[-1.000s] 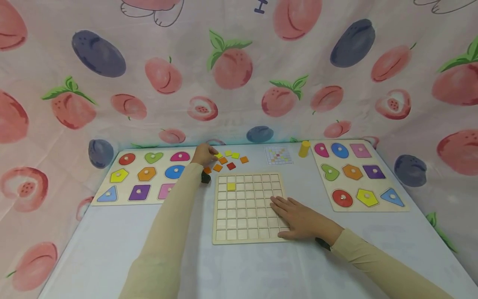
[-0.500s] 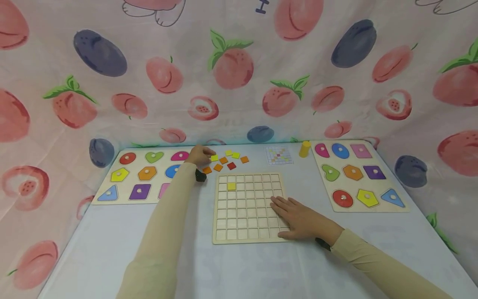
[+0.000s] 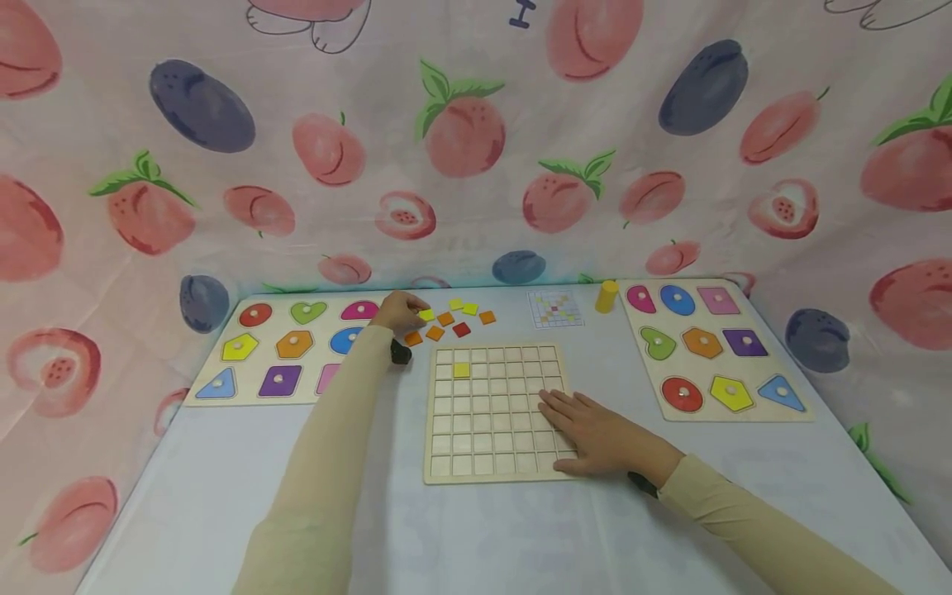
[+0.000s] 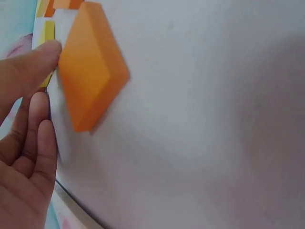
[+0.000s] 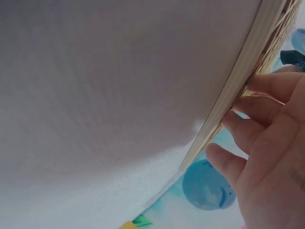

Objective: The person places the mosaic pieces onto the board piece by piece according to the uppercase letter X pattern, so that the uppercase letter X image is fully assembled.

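letter at twelve o'clock from board. left hand at yellow tile, eleven; cannot tell if pinched. right hand flat.

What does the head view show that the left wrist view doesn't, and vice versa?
Only the head view: the right hand on the grid board, the red tile, the pattern card and the yellow cylinder.

Only the left wrist view: the palm side of the left hand, its fingers curled, and the side faces of an orange tile.

Both: the left hand itself, a yellow tile at its fingers, orange tiles and the white table.
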The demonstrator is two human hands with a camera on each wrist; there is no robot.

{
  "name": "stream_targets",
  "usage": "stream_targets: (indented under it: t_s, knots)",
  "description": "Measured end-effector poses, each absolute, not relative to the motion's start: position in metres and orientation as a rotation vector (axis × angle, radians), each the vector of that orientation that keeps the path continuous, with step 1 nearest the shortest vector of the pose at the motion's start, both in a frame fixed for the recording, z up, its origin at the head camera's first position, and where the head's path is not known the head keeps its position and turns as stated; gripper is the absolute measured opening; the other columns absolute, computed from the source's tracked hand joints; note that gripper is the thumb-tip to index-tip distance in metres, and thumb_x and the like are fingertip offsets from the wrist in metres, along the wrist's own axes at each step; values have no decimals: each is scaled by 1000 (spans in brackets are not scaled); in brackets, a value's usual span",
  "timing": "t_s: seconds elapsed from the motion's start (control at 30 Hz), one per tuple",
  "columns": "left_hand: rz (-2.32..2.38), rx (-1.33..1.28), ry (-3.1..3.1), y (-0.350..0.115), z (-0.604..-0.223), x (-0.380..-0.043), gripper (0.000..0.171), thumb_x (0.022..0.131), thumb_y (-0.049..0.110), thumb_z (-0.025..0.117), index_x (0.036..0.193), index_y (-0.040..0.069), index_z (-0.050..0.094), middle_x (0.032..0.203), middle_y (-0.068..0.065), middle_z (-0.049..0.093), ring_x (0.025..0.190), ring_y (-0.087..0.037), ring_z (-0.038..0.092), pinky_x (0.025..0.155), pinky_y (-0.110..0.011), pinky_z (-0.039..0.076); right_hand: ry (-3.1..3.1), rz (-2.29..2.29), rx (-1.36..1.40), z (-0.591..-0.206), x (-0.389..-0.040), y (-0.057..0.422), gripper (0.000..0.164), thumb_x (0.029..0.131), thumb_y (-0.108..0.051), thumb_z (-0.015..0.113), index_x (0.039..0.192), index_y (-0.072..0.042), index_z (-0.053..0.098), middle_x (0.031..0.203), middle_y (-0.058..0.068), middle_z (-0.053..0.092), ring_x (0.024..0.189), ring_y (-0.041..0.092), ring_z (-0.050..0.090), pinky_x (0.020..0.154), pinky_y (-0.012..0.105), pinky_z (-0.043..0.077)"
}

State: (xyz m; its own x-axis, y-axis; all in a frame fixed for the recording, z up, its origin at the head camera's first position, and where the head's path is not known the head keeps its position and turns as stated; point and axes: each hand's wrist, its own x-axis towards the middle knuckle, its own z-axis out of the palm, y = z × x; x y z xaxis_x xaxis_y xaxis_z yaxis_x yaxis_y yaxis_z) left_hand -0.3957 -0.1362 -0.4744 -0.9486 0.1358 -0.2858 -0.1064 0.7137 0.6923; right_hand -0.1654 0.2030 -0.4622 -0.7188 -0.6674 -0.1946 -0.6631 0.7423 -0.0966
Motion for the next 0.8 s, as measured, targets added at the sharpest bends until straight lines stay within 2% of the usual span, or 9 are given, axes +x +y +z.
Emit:
stream_targets:
  t_s: [0.2, 0.53, 0.8]
  knots:
    - [1033, 41, 2568, -142, -473, -395, 32, 82, 4, 69, 113, 11, 69, 123, -12, 58, 110, -27, 50, 97, -38, 48, 2723, -36, -1055, -460, -165, 202, 83, 86, -54, 56, 146, -3, 31, 154, 13, 27, 142, 30, 25, 113, 51, 27]
    - [1005, 75, 2626, -143, -469, -388, 32, 81, 8, 71, 113, 11, 69, 109, -10, 58, 100, -24, 48, 92, -33, 47, 2732, -36, -1059, -460, -165, 204, 83, 86, -55, 56, 146, -3, 30, 155, 13, 26, 143, 30, 26, 113, 50, 27]
    - [1001, 90, 2653, -144, -472, -388, 30, 82, 9, 71, 112, 10, 69, 108, -11, 58, 101, -26, 49, 94, -35, 47, 2728, -57, -1069, -462, -166, 204, 84, 86, -55, 55, 146, -3, 30, 155, 13, 26, 143, 30, 25, 113, 51, 27]
